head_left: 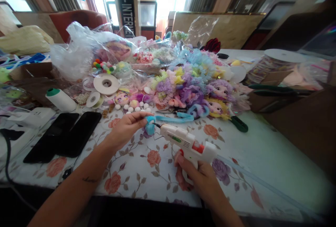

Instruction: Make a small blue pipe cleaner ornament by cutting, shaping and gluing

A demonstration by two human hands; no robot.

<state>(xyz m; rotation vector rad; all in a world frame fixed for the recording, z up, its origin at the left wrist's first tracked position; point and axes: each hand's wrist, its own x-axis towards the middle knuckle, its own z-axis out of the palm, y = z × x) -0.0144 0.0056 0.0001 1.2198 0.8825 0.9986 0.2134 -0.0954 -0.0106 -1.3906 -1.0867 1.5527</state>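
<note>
In the head view, pinching a small, fuzzy, bright-blue piece [150,129] in the left hand [128,127], clamping the grip on it between thumb and fingertips, above the middle of a worktop [140,176] with a white cloth of orange and purple flowers. Gripping a white plastic glue gun with red parts [178,137] by its handle in the right hand [194,174], clamping that grip around it with curled fingers. Pointing the dark nozzle leftward at the blue piece, leaving unclear whether touching or just short of it. Showing a long, fuzzy, light-blue strip [181,117] to the right of the piece, behind the gun. Showing farther back a heap of pastel ruffled mesh [194,68], with a purple-haired doll head [220,89] and a yellow-haired doll head [216,108] at its right front, near a dark green handle [238,123]. Showing round white beads [131,108] behind the left hand, a flat white spool [98,85] beyond them, and, farther left, a white thread cone with a green top [60,100] behind two black, flat phones [81,136].
</note>
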